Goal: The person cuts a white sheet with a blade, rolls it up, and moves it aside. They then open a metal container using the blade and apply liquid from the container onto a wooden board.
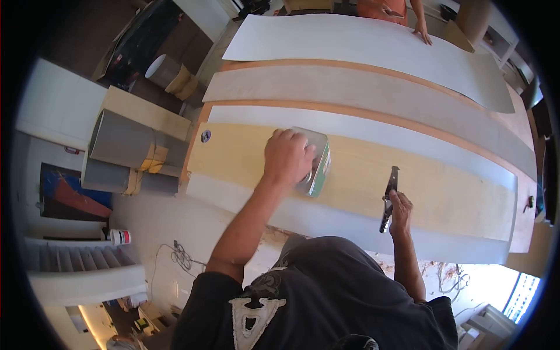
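My left hand (287, 156) is closed at the top of a rectangular metal tin (318, 175) with a green and white side; its fingers partly hide the tin's top. The tin overlaps a long pale-yellow board (361, 169) lying on a larger white sheet (245, 201). To the right, my right hand (401, 210) is wrapped around a dark, flat hand tool (391, 185), like a laminate cutter, with a small crosswise tip pointing away from me. This tool is over the board.
A small round purple item (206, 136) lies at the board's left end. Beyond are a grey-beige strip (326, 84) and a white sheet (326, 41), where another person's hand (422, 32) rests. Rolled grey sheets (122, 143) stand left. A cable (184, 255) lies on the floor.
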`<state>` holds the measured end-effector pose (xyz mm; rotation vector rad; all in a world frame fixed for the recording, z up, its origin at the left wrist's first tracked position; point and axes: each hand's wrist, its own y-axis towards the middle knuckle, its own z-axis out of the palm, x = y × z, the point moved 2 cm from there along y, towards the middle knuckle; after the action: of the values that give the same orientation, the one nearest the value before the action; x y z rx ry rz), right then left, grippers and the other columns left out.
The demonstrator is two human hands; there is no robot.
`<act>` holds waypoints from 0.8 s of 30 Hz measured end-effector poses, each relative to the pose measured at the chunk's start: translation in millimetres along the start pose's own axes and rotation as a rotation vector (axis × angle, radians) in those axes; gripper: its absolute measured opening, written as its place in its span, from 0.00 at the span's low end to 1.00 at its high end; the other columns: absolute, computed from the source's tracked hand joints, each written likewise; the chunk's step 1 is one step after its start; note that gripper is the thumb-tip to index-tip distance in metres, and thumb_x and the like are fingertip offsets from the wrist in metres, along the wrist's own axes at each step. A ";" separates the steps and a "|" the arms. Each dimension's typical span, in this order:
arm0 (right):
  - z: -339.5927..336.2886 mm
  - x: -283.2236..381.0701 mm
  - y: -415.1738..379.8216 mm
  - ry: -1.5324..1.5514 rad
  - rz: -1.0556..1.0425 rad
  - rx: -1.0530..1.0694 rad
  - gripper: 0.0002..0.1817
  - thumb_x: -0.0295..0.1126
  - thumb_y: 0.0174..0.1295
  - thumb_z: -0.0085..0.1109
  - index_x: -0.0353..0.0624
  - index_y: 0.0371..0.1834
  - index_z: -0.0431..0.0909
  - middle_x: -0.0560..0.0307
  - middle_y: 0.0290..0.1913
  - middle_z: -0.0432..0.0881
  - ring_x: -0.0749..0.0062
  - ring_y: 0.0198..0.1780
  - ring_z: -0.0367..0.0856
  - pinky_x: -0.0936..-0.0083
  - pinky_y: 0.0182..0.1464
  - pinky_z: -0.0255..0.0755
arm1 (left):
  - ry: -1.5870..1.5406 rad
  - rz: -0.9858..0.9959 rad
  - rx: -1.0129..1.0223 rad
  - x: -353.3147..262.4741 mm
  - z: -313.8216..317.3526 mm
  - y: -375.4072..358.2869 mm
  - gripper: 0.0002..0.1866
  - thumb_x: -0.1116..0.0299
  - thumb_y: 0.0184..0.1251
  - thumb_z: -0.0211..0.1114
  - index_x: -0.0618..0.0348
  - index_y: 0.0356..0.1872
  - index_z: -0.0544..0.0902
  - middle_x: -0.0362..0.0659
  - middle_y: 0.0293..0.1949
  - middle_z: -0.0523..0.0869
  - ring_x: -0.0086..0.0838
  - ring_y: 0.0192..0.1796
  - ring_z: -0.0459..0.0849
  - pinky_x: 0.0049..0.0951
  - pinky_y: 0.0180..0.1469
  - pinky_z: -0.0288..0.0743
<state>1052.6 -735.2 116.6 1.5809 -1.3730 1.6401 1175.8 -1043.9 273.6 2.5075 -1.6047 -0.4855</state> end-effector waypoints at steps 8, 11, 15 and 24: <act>81.3 102.4 -30.9 0.386 -0.183 0.334 0.12 0.34 0.70 0.65 0.34 0.36 0.87 0.61 0.30 0.83 0.79 0.29 0.78 0.80 0.31 0.73 | -0.592 0.223 0.021 -48.9 -0.8 -87.9 0.23 0.60 0.60 0.77 0.64 0.49 0.80 0.50 0.38 0.88 0.41 0.40 0.87 0.38 0.41 0.80; 122.6 124.7 -50.7 0.498 -0.142 0.459 0.08 0.30 0.68 0.68 0.34 0.39 0.87 0.59 0.32 0.85 0.79 0.31 0.81 0.81 0.32 0.77 | -0.942 -0.128 0.313 -30.0 -12.9 -94.5 0.18 0.65 0.62 0.75 0.65 0.42 0.77 0.51 0.31 0.83 0.42 0.33 0.83 0.40 0.35 0.76; 157.2 139.6 -46.3 -0.062 -0.513 0.382 0.13 0.30 0.60 0.73 0.35 0.44 0.85 0.51 0.38 0.87 0.65 0.36 0.84 0.71 0.36 0.78 | -1.056 -0.335 0.318 23.6 -13.0 -107.7 0.11 0.70 0.69 0.68 0.66 0.44 0.77 0.43 0.25 0.78 0.24 0.28 0.79 0.29 0.32 0.75; 199.5 140.6 -42.9 -0.506 -0.981 0.246 0.34 0.30 0.42 0.80 0.38 0.58 0.80 0.47 0.55 0.81 0.47 0.58 0.76 0.54 0.60 0.72 | -0.653 -0.322 0.349 90.6 -35.8 -145.7 0.31 0.70 0.70 0.62 0.70 0.71 0.67 0.59 0.35 0.84 0.45 0.32 0.85 0.38 0.39 0.78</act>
<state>1148.9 -934.7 227.7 2.3764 -0.3794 0.8382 1348.1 -1065.5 249.1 3.1056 -1.5630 -1.2756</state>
